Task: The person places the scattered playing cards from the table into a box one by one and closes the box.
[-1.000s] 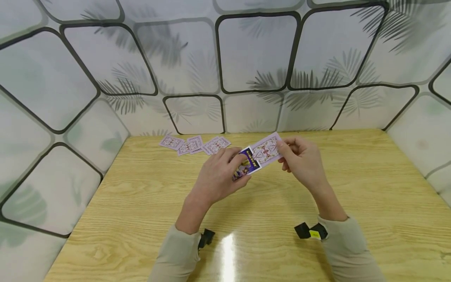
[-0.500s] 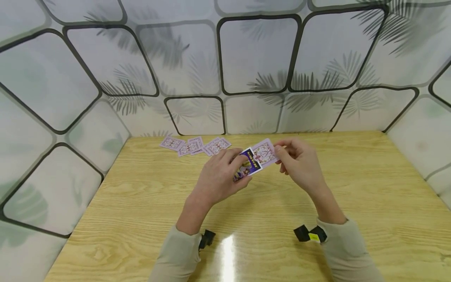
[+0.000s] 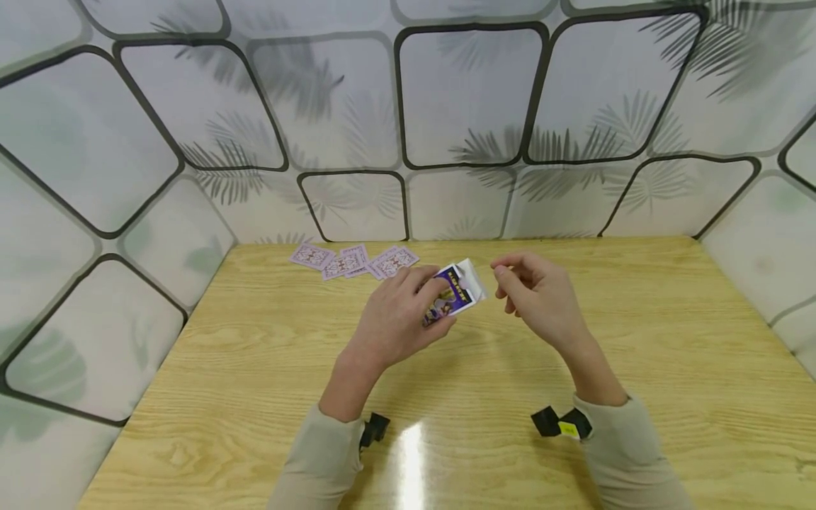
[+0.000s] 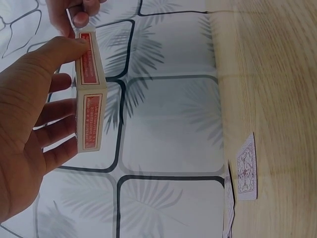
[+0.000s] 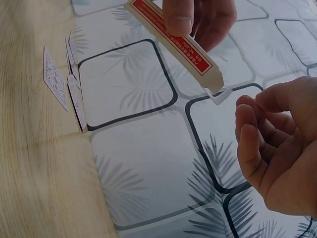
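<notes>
My left hand (image 3: 392, 312) holds a card box (image 3: 455, 297) above the table, thumb on one side and fingers on the other. The box has a purple printed face with a white border. Its narrow sides are cream with red panels, as the left wrist view of the box (image 4: 91, 116) shows. At the end toward my right hand, a white flap (image 3: 472, 280) stands out. No card sticks out there, and the box's inside is hidden. My right hand (image 3: 538, 294) hovers just right of the flap, apart from it. Its fingers are curled, thumb near the index finger, with nothing visible between them.
Several purple-backed playing cards (image 3: 344, 264) lie face down, partly overlapping, along the table's back edge, left of centre. The wooden table (image 3: 255, 397) meets a patterned fabric backdrop (image 3: 465, 99) at the back and both sides.
The purple-backed cards that stuck out of the box have slid left inside it, out of sight. My right hand has let go of them. My left hand has barely moved.
</notes>
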The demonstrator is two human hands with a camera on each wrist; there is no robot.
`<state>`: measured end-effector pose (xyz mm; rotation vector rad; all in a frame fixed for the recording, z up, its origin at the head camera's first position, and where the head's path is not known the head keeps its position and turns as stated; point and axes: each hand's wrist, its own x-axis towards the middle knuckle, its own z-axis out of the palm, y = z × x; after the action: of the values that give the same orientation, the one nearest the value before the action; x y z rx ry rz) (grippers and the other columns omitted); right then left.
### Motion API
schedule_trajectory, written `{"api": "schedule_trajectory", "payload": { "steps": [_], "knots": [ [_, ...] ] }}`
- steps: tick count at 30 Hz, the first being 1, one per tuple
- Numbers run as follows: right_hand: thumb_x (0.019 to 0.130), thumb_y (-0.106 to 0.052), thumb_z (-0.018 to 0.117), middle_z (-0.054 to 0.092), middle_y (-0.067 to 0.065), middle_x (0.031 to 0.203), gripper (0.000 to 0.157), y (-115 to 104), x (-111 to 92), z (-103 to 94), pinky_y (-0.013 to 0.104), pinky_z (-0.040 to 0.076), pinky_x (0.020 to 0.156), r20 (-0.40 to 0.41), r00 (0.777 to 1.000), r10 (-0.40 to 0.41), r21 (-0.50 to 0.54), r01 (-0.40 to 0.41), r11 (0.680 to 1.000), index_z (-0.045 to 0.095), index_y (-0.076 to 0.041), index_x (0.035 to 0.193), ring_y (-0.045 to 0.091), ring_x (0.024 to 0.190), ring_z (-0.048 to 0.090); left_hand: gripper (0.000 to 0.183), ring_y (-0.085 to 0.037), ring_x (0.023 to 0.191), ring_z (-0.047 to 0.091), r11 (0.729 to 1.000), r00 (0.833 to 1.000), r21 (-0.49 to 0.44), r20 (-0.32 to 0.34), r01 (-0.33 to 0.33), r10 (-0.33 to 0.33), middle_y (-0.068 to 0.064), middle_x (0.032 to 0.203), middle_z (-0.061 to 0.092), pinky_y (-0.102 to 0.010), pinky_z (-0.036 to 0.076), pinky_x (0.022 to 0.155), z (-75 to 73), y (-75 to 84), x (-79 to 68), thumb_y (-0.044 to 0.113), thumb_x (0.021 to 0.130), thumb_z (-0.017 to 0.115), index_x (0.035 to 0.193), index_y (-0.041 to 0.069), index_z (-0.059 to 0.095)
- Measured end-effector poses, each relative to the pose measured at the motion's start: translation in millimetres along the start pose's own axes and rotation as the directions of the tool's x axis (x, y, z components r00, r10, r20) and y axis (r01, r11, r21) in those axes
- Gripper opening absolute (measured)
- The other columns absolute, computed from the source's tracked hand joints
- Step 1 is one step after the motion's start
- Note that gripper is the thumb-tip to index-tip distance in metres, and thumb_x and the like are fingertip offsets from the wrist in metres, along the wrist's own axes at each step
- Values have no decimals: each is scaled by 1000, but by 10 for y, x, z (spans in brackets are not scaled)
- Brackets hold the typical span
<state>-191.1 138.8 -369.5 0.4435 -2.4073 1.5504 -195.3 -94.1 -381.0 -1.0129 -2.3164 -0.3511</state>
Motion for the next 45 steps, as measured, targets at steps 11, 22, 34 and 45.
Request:
{"api": "schedule_trajectory", "payload": {
  "steps": [11, 22, 34, 45],
  "knots": [
    [100, -11, 59, 64, 12, 73, 15, -81, -38, -20, 24, 47, 47, -14, 999, -43, 1, 43, 999, 68, -1, 106, 16, 53, 57, 42, -25, 99, 64, 996, 992, -50, -98, 75, -79, -13, 117, 65, -34, 56, 76, 12, 13, 2, 32, 83, 80, 112, 7, 64],
    [101, -13, 58, 69, 10, 94, 19, -236, -136, 102, 28, 57, 58, 72, 997, -40, -51, 44, 998, 69, -2, 113, 16, 74, 66, 49, -25, 97, 60, 893, 858, -299, -292, 337, -422, -16, 114, 62, -34, 55, 72, 68, 135, 17, 24, 82, 80, 119, 1, 58],
    [105, -23, 51, 47, 7, 151, 48, -298, -255, 417, 44, 55, 91, 195, 981, -11, 85, -6, 996, 43, -5, 149, 28, 118, 63, 67, -27, 101, 62, 717, 774, -571, -208, 400, -598, -18, 118, 58, -34, 56, 71, 148, 209, 55, 15, 84, 79, 137, -2, 41],
    [104, -22, 52, 39, 15, 155, 60, -240, -242, 474, 49, 50, 98, 145, 989, 12, 87, -25, 996, 27, -4, 156, 36, 132, 49, 43, -29, 116, 58, 502, 749, -804, -111, 318, -653, -20, 125, 52, -41, 56, 87, 169, 381, 101, 6, 97, 56, 136, -1, 40]
  ]
}}
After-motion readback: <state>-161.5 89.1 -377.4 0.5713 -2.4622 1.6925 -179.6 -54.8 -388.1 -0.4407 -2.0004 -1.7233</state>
